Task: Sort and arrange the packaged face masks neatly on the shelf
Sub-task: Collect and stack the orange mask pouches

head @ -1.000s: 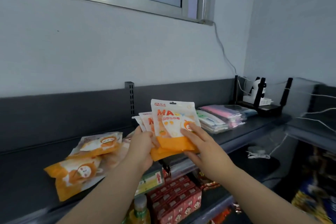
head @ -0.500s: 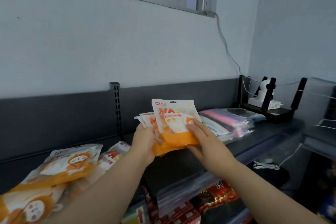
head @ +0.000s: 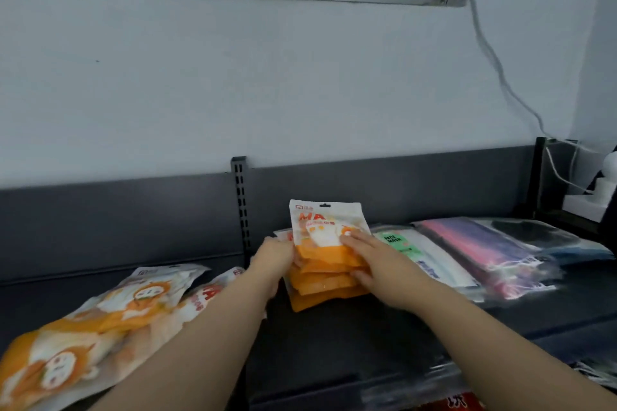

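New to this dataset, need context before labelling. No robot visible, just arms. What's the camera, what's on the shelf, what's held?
There is no machine here: a person works with bare hands, and the one picture comes from a wide-angle camera worn on their head, looking forward and down. That is why two forearms reach in from below. The left hand grips the left edge of a fanned stack of orange mask packs, and the right hand pinches it from the right, fingers on the front pack. The stack stands roughly upright above the dark shelf; whether its lower edge touches is unclear. To the left, loose orange packs lie in an untidy heap. To the right lie flat piles: a green-labelled pack, pink and purple packs, and dark packs.
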